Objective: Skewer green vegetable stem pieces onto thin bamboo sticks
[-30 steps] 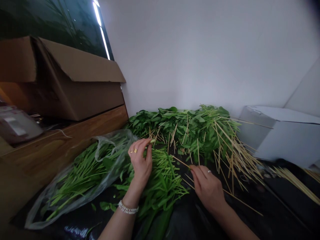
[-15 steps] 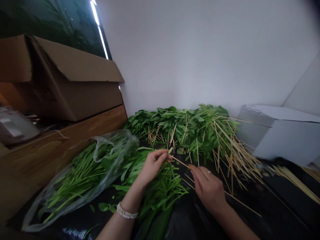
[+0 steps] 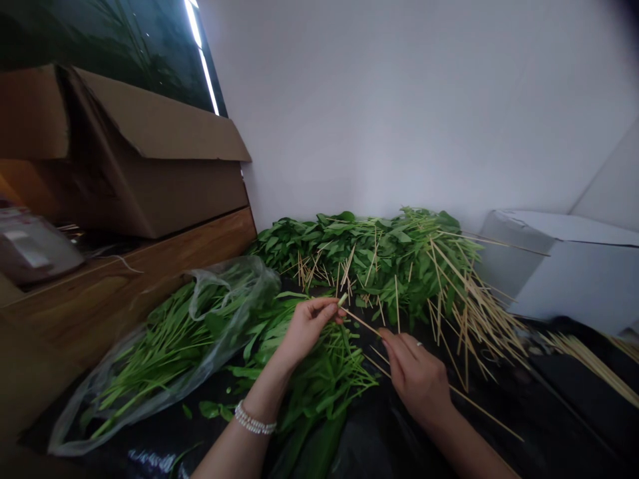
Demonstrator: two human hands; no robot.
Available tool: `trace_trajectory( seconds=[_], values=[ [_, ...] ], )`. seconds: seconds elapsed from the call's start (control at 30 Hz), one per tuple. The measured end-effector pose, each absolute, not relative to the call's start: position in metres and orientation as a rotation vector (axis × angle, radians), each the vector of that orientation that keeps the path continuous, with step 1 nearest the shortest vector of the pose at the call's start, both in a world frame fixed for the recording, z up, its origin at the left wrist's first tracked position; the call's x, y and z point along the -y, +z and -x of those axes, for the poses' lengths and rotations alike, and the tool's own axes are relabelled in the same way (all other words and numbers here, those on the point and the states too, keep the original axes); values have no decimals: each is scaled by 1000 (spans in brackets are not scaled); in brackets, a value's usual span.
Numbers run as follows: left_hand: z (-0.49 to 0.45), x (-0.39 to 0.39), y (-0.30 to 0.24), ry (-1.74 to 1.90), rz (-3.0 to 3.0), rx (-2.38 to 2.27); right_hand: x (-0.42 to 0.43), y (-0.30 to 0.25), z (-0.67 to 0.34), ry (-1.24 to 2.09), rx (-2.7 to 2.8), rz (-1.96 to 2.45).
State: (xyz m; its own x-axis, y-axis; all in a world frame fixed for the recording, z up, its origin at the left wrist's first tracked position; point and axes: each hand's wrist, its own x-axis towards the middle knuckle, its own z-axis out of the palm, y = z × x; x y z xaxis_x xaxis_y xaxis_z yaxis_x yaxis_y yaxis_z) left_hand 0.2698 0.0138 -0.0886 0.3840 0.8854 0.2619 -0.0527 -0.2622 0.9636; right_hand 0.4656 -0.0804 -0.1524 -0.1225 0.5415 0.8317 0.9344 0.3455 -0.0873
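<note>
Ideally, below frame centre, the left hand [image 3: 309,327], pinching a green stem [image 3: 342,300], should brace it against the stick [image 3: 363,322] the right hand [image 3: 417,371] clamps.

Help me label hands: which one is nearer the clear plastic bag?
Left. The left hand is right of the plastic bag; the right hand is farther right, past the loose greens.

Loose greens [image 3: 324,392] are spread over a black plastic sheet [image 3: 377,442] at lower centre. A clear bag [image 3: 227,352] is laid at left; leafy bunches [image 3: 389,249] and thin sticks [image 3: 482,326] are heaped above, towards the right.
</note>
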Motion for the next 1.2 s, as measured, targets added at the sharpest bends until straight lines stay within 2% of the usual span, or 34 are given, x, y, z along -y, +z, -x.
trace_trajectory(
  seconds=[0.63, 1.2],
  values=[
    [-269, -20, -95, 1179, -1435, -800, 79, -156, -464, -556, 1772, 1285],
    [-272, -16, -95, 1098, -1490, -770, 80, -153, -461, -516, 1768, 1274]
  ],
)
